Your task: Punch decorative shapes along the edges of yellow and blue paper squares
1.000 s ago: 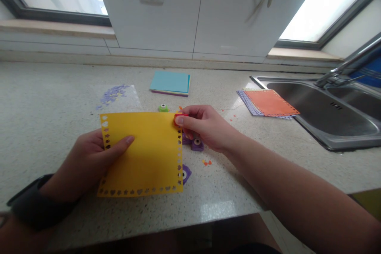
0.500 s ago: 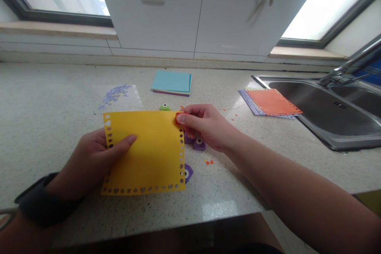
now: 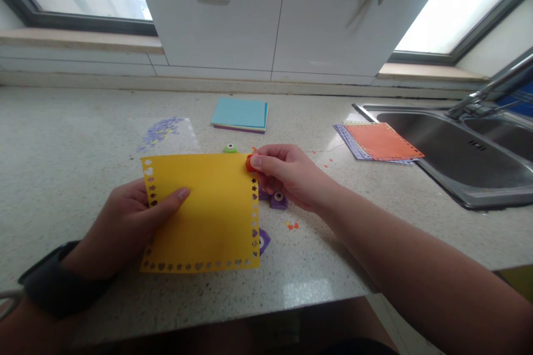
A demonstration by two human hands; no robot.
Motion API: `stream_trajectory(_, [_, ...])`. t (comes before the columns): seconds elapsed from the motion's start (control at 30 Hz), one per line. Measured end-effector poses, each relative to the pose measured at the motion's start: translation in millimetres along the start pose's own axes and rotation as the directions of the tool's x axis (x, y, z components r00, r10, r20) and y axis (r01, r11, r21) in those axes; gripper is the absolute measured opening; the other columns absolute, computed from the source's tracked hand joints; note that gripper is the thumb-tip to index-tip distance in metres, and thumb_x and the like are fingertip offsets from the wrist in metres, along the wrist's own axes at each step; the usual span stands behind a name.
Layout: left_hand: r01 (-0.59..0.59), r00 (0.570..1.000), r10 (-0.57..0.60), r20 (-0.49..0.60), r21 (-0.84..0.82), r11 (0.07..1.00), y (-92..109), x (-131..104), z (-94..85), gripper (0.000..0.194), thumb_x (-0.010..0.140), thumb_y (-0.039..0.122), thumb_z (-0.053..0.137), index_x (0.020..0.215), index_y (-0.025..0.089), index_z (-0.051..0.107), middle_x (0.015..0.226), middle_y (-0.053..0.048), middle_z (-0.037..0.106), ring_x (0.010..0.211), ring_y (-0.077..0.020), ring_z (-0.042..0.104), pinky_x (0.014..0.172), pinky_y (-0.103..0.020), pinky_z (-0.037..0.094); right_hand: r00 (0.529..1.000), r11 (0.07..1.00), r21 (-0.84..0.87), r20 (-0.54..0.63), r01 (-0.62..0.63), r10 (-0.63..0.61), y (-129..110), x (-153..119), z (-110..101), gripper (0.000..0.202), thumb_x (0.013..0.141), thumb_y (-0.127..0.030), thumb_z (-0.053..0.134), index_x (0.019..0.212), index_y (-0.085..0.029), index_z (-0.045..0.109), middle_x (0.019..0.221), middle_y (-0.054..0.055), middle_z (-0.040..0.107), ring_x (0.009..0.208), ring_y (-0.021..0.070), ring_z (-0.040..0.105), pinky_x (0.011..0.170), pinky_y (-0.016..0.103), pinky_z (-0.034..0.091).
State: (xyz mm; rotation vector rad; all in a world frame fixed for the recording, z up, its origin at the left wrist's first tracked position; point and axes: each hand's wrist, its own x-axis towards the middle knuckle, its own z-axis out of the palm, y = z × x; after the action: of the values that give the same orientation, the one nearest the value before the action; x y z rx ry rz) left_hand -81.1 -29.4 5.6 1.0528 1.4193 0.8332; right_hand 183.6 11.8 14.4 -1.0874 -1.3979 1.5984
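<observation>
A yellow sheet has star and heart holes along its left, right and bottom edges. My left hand grips it at the left, thumb on top and fingers behind. At its top right corner, my right hand pinches a small red punch, mostly hidden by the thumb. Purple punches lie on the counter beside and partly behind the sheet, one more at its lower right edge. A green punch shows just above the top edge.
A stack of blue-topped sheets lies at the back. Purple paper bits are heaped at the left. Orange and lilac punched sheets rest by the sink at the right. Orange scraps dot the counter.
The red punch is turned slightly and less of it shows beside my right thumb. The yellow sheet's left side has shifted very slightly left.
</observation>
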Motion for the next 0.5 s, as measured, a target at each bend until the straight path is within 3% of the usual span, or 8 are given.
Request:
stream_trajectory(0.1, [0.004, 1.0, -0.004, 0.0, -0.011, 1.0, -0.8, 0.2, 0.3, 0.042, 0.071, 0.032, 0.084, 0.109, 0.02, 0.071, 0.096, -0.009, 0.083, 0.077, -0.0311, 0.08, 0.059, -0.035, 0.066, 1.0, 1.0, -0.003, 0.021, 0.004, -0.004, 0.0, -0.5, -1.1, 0.032, 0.083, -0.049, 0.075, 0.079, -0.019, 0.064, 0.059, -0.001, 0.058, 0.048, 0.0103, 0.051, 0.04, 0.024, 0.03])
stream_trajectory(0.27, [-0.025, 1.0, 0.025, 0.0, -0.018, 1.0, -6.1, 3.5, -2.5, 0.049, 0.071, 0.044, 0.086, 0.11, 0.019, 0.07, 0.092, -0.009, 0.083, 0.072, -0.0301, 0.08, 0.058, -0.037, 0.067, 1.0, 0.999, -0.04, 0.027, 0.012, -0.011, -1.8, -1.9, -3.5, 0.031, 0.082, -0.048, 0.076, 0.082, -0.019, 0.066, 0.061, -0.001, 0.059, 0.05, 0.01, 0.052, 0.04, 0.023, 0.031])
stream_trajectory(0.5, [-0.032, 0.999, 0.032, -0.006, -0.029, 0.999, -6.8, 3.5, -3.6, 0.052, 0.072, 0.048, 0.085, 0.111, 0.018, 0.069, 0.094, -0.01, 0.083, 0.074, -0.031, 0.08, 0.06, -0.038, 0.067, 0.997, 0.992, 0.101, -0.006, 0.077, -0.077, 0.7, 3.1, -9.2, 0.029, 0.086, -0.045, 0.073, 0.077, -0.018, 0.066, 0.061, 0.0, 0.056, 0.053, 0.0106, 0.047, 0.046, 0.024, 0.035])
